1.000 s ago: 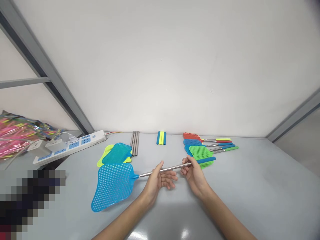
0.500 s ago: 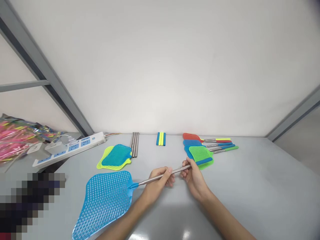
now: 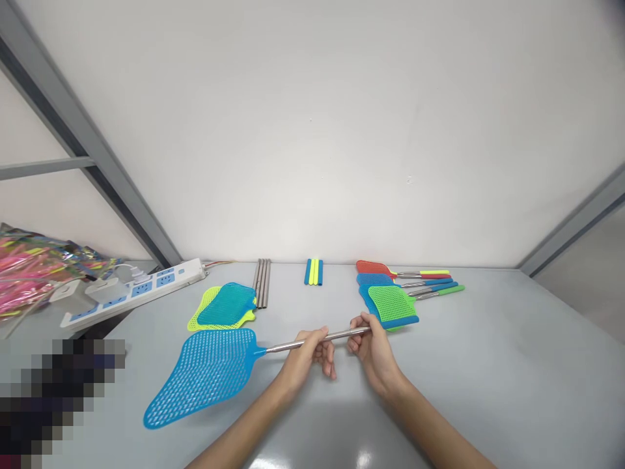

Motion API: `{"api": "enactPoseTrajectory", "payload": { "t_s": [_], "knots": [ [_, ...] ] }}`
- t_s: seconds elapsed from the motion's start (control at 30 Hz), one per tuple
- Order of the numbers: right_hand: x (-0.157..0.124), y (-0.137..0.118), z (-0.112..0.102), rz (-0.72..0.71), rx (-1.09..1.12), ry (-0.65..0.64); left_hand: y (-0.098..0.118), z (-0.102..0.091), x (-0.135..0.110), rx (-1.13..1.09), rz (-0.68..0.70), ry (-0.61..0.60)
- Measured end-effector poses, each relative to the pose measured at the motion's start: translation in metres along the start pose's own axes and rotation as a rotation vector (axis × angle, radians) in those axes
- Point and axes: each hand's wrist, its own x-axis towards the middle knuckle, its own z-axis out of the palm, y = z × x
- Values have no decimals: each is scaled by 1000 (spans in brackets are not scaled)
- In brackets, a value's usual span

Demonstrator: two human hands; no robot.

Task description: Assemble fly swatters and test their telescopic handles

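Observation:
A blue fly swatter (image 3: pixel 209 368) with a perforated head and a metal rod is held above the table, its head out to the left. My left hand (image 3: pixel 305 361) pinches the rod near its middle between thumb and fingers, the other fingers loosely curled. Closer to the blue sleeve grip (image 3: pixel 400 322), my right hand (image 3: pixel 370 345) is closed round the rod. That grip juts out to the right, in front of a green fly swatter (image 3: pixel 390 303) lying on the table.
Loose yellow and teal swatter heads (image 3: pixel 227 305) lie at the left by several metal rods (image 3: pixel 262 283). Blue and yellow sleeves (image 3: pixel 314 271) sit at the back middle. Several swatters, including a red one (image 3: pixel 374 267), lie at the right. A power strip (image 3: pixel 170 279) runs along the left.
The held swatter has turned about its rod, so its head now appears flatter and its lower edge higher. Both hands keep hold of the rod; the right has shifted slightly left.

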Motion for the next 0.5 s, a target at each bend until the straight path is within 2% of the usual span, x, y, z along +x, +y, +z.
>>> {"api": "enactPoseTrajectory", "payload": {
  "t_s": [0.5],
  "knots": [
    [1, 2, -4, -53, -120, 60, 1, 1, -3, -24, -39, 25]
  ]
}}
